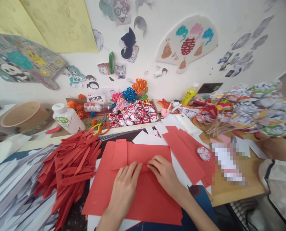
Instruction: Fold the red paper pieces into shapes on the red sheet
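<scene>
My left hand (126,183) has its fingers bent down on a small piece of red paper, pressing at its left end. Opposite it, my right hand (165,173) pinches the right end of the same red paper strip (144,167) between thumb and fingers. The strip lies over a stack of large red paper sheets (154,205). Just beyond my left hand are narrow red paper pieces (121,151) on the stack. The strip's ends are partly covered by my fingers, and red on red makes its outline hard to see.
Folded red strips (75,157) and white strips (17,186) are heaped at left. More red sheets (185,154) lie at right with a paper flower (203,153). Behind stand a white bottle (68,118), scissors (101,128) and red-white paper flowers (133,114). Another person's sleeve (277,186) is at far right.
</scene>
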Demonstrator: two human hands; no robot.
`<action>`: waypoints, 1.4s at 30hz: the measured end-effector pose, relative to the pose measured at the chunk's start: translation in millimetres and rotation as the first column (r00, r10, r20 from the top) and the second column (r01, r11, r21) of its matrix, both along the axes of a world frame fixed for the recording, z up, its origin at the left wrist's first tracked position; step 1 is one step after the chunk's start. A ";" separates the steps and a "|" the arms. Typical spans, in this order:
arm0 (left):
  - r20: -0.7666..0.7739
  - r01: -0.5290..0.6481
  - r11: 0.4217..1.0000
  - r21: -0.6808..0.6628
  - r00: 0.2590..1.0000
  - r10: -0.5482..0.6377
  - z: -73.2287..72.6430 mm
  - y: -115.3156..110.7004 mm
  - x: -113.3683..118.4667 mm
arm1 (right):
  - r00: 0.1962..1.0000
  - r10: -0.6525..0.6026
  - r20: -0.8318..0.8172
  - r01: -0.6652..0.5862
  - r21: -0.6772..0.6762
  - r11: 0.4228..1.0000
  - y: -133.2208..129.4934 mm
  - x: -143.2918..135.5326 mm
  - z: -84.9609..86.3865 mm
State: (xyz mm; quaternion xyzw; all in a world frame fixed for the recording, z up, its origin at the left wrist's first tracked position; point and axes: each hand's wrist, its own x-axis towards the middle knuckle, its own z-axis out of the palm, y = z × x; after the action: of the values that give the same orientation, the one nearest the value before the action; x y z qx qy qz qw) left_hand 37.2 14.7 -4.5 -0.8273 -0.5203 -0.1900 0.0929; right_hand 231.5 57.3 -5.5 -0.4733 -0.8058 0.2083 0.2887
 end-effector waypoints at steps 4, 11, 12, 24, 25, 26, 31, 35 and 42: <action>-0.029 -0.053 0.990 0.130 0.998 0.057 -1.3 -15.6 9.6 | 1.000 -0.011 0.002 0.011 0.000 1.000 4.8 -4.2 -1.5; -0.006 -0.068 0.994 0.081 0.998 0.069 -13.6 -27.4 25.8 | 0.998 -0.067 0.016 0.066 0.052 0.996 5.4 -2.8 -1.4; -0.003 -0.075 0.994 0.074 0.997 0.076 -15.2 -27.4 26.5 | 0.996 -0.082 0.024 0.079 0.088 0.993 2.9 -1.4 -0.5; 0.008 -0.085 0.996 0.003 0.996 0.085 -20.8 -29.1 25.6 | 0.961 -0.030 0.274 -0.066 0.333 0.941 -41.4 -0.9 -5.4; 0.005 -0.088 0.996 0.000 0.996 0.088 -20.6 -28.8 25.7 | 0.961 -0.030 0.276 -0.066 0.329 0.942 -41.5 -0.8 -7.8; 0.002 -0.087 0.996 0.001 0.996 0.087 -20.5 -28.6 25.7 | 0.960 -0.030 0.277 -0.065 0.324 0.944 -41.5 -0.6 -9.8; 0.002 -0.097 0.995 -0.014 0.995 0.097 -21.8 -29.5 26.0 | 0.961 -0.025 0.274 -0.062 0.304 0.951 -40.9 0.1 -12.0; 0.016 -0.118 0.992 -0.043 0.993 0.119 -21.9 -30.8 26.9 | 0.962 -0.022 0.273 -0.062 0.294 0.954 -40.5 -0.8 -9.6; 0.018 -0.116 0.993 -0.017 0.993 0.117 -19.6 -29.1 28.7 | 0.965 -0.027 0.259 -0.049 0.283 0.958 -40.4 -0.6 -11.1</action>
State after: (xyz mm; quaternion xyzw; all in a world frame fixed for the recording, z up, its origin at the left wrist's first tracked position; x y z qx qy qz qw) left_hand 65.9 -14.5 -24.2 -0.7945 -0.5702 -0.1877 0.0922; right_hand 230.8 16.9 -16.6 -0.4449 -0.8610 0.0269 0.2448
